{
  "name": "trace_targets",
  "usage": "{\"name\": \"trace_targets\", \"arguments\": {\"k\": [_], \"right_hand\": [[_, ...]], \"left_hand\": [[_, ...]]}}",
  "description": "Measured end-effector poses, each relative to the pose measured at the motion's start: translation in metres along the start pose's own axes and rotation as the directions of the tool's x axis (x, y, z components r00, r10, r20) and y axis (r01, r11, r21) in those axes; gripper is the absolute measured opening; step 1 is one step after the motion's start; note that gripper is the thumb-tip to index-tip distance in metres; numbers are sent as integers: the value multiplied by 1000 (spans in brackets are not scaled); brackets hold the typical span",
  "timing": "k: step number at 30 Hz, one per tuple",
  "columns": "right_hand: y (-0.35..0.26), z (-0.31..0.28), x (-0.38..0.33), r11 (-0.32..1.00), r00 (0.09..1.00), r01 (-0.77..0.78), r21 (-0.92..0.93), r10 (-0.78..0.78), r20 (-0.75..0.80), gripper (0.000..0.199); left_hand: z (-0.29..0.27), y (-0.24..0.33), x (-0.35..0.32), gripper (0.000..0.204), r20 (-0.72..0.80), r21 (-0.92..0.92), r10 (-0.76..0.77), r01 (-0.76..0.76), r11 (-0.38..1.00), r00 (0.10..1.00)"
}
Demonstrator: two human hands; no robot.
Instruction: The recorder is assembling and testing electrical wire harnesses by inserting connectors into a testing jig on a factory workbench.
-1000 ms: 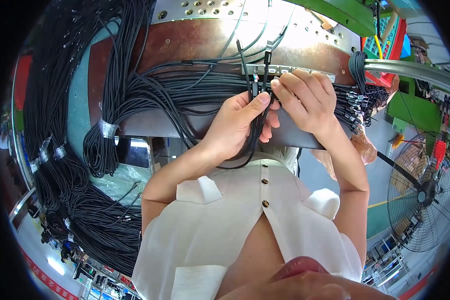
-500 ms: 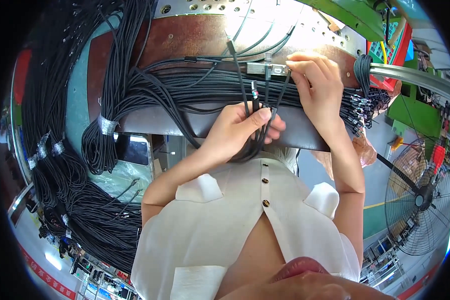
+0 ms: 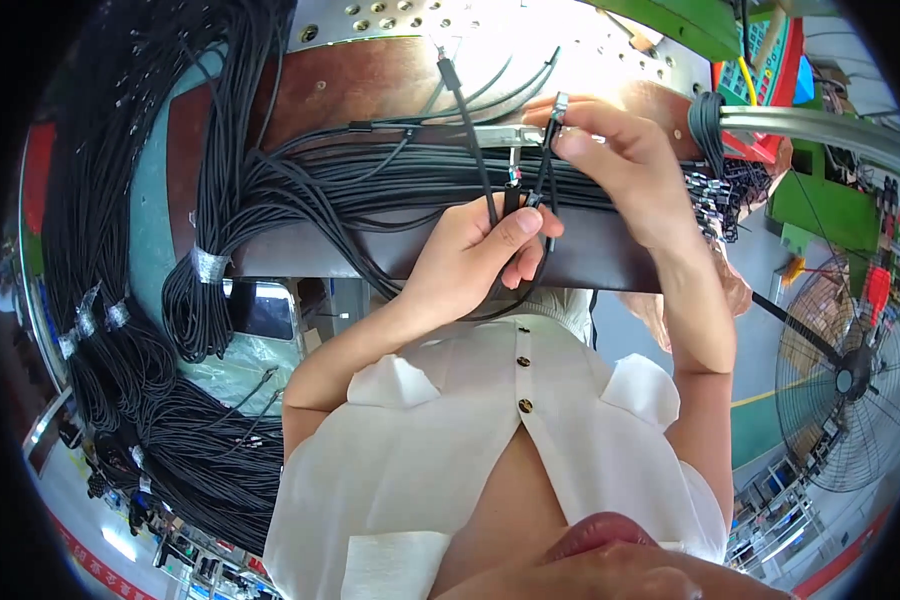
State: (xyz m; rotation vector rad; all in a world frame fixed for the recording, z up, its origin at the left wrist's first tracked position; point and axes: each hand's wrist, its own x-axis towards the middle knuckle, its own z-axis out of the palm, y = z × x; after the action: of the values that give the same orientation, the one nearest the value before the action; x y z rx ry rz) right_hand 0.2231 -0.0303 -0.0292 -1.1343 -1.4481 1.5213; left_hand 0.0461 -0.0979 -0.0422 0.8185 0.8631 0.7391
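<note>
Over the worktop [image 3: 615,240], the fingers of the left hand [image 3: 470,250] grip several black cables [image 3: 475,145]. The fingers of the right hand [image 3: 642,170] pinch one cable's metal-tipped end [image 3: 558,108], near a cable bundle [image 3: 370,165].

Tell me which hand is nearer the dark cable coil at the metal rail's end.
Right. The right hand is left of the cable coil; the left hand is farther left and lower in view, holding cables.

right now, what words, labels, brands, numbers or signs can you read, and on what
Nothing legible to quote.
Red banner, lower left: pale characters, too small and blurred to read.
Teal panel, upper right: marks too small to read.
Held cables: no readable lettering.
</note>
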Motion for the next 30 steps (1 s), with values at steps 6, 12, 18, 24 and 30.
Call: {"name": "trace_targets", "arguments": {"k": [6,12,18,24,30], "right_hand": [[-1,6,-15,877,964,267,-400,-239,120,17],[-4,-6,-23,323,803,348,-880,-587,102,20],[12,-16,-3,56,673,501,-864,-653,348,23],[20,-12,-11,354,771,493,-795,-601,211,21],[38,-22,-4,522,873,366,-771,-480,89,19]], "left_hand": [[5,-7,2,31,-112,-26,11,-14,1000,994],[5,0,3,32,-73,-189,35,-49,981,997],[1,7,1,33,176,-250,-94,137,958,980],[4,10,0,40,156,-179,-181,208,962,971],[-4,16,-4,37,12,-166,-19,20,986,1000]]}}
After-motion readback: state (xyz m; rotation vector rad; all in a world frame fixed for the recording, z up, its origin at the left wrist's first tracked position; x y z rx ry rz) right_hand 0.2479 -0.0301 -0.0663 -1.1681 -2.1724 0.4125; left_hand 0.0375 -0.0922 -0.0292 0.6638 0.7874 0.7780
